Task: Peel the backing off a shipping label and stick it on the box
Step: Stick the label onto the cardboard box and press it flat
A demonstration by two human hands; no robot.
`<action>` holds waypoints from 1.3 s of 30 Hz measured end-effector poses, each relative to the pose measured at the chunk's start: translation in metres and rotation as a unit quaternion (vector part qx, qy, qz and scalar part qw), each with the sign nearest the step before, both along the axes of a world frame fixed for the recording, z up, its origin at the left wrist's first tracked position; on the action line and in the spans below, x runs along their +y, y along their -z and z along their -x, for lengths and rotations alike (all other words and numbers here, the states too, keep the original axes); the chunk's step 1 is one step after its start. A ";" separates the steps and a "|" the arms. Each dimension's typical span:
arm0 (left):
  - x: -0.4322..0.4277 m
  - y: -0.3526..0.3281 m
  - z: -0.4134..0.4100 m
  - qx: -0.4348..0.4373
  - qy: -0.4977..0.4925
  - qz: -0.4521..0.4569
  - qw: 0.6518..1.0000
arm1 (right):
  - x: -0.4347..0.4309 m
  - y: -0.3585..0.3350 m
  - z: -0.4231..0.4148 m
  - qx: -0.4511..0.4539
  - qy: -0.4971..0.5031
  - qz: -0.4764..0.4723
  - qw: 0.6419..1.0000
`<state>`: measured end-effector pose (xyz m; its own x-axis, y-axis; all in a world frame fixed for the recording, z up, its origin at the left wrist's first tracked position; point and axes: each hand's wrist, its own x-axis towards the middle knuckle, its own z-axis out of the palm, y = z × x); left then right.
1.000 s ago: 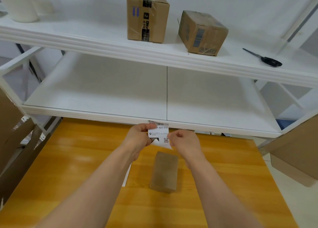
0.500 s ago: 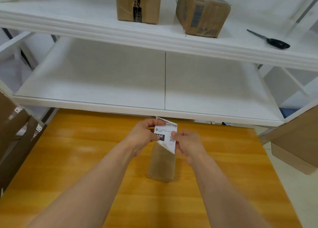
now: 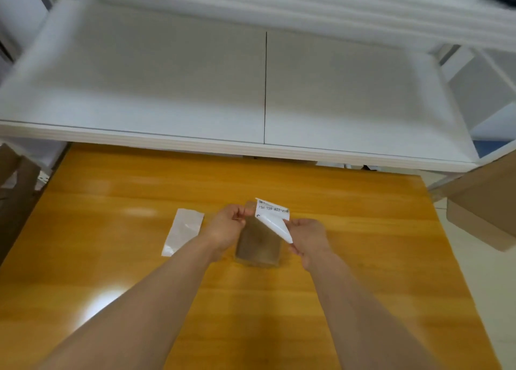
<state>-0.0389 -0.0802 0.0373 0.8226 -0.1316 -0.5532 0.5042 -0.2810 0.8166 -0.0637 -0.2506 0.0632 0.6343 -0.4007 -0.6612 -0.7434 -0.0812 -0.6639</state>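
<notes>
A: Label (image 3: 272, 212) held mid-frame, directly over far end of box (image 3: 258, 244); box long axis running toward top of frame, between both hands.

B: Grips?

A: Left hand (image 3: 226, 227) pinched on label's upper left edge. Right hand (image 3: 308, 237) pinched narrow on peeled white flap, lower right. Equally near box.

B: Peel state?

A: Partial, by appearance. Clear sleeve (image 3: 183, 231) flat on table (image 3: 111, 216), left of box.

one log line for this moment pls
phase: peeling | left hand: pinches label top edge | right hand: pulls white layer down | box: on table, unlabelled
</notes>
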 end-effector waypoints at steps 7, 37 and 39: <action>-0.007 0.019 0.012 0.020 0.027 -0.027 0.999 | -0.001 0.022 0.000 -0.006 -0.023 0.029 0.999; -0.012 0.017 0.006 0.061 -0.157 0.017 0.986 | 0.004 0.039 -0.004 -0.047 -0.031 0.023 0.998; -0.013 0.015 0.007 0.062 -0.152 0.029 0.986 | 0.004 0.040 -0.004 -0.044 -0.034 0.023 0.998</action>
<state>-0.0457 -0.0936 0.0226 0.7560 0.0762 -0.6501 0.6542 -0.0561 0.7542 -0.0596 -0.2465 0.0228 0.7162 -0.3831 -0.5834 -0.6740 -0.1625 -0.7207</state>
